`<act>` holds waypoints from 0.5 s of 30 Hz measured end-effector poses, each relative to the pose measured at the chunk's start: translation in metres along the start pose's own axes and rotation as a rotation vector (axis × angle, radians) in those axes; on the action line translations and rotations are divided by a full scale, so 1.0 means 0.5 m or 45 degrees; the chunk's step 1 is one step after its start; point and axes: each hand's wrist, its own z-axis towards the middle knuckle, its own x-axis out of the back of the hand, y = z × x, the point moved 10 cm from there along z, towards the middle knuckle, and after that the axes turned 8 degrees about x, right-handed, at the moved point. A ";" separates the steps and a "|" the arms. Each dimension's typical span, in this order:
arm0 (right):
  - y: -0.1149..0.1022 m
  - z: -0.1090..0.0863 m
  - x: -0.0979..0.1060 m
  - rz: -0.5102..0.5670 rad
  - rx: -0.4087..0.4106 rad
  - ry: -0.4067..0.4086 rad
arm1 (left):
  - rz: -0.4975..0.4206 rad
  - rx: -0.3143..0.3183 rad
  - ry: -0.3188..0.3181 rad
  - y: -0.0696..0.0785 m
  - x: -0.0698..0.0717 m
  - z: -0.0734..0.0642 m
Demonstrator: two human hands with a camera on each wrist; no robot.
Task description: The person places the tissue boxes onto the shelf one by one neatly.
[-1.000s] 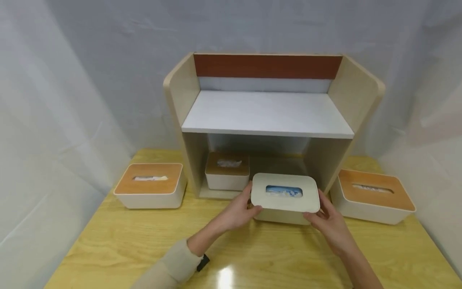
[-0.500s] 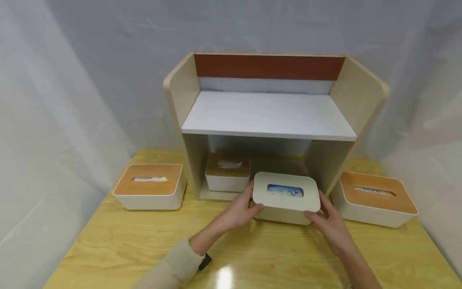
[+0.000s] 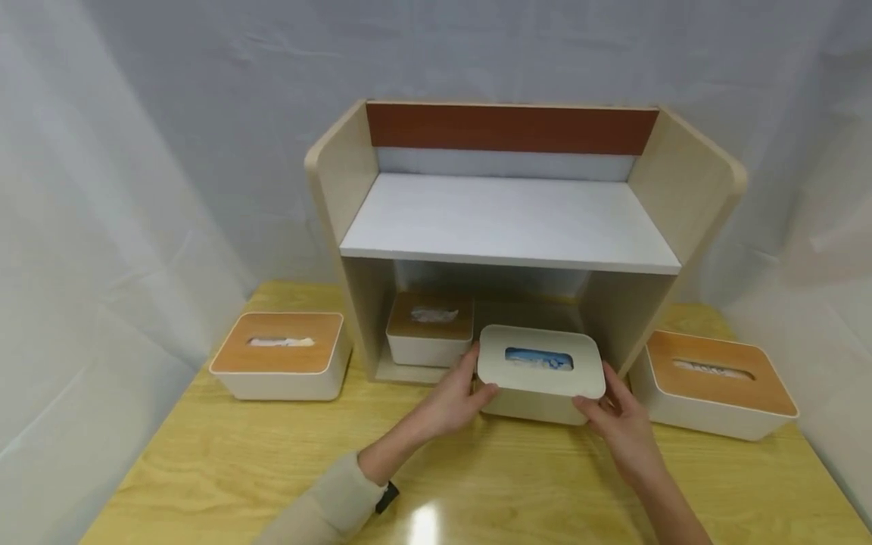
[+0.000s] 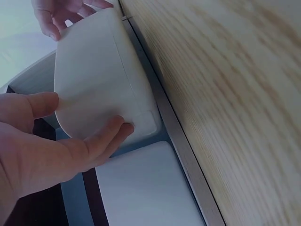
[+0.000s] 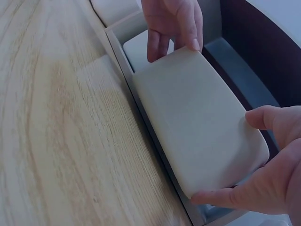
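Note:
A cream tissue box (image 3: 538, 406) with an oval slot and blue packaging showing inside is held between both hands at the front of the shelf's lower compartment. My left hand (image 3: 451, 401) grips its left end, thumb on the front edge. At the right end, my right hand (image 3: 625, 435) grips it the same way. In the left wrist view the box (image 4: 94, 66) sits tilted over the shelf's front edge, with the left hand's fingers (image 4: 110, 136) along its end. The right wrist view shows the right hand (image 5: 268, 179) curled round the box's near end.
A two-tier shelf (image 3: 511, 223) stands on the wooden table (image 3: 272, 469). Inside its lower left is a wood-lidded tissue box (image 3: 429, 348). Similar boxes flank the shelf, a left box (image 3: 279, 382) and a right box (image 3: 715, 412). White curtains (image 3: 123, 265) surround the table.
The head view has shifted slightly, so the shelf and side boxes appear a little lower and wider. Both hands keep their grip on the cream tissue box, which has hardly moved.

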 end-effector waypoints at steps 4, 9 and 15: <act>-0.005 -0.002 0.000 -0.019 0.017 0.024 | 0.051 0.074 0.030 -0.012 0.003 -0.003; -0.015 -0.003 0.005 -0.045 0.082 0.129 | 0.050 0.122 0.049 -0.021 0.003 -0.007; -0.027 -0.014 0.012 -0.103 0.154 0.300 | 0.049 0.117 0.061 -0.021 -0.003 -0.020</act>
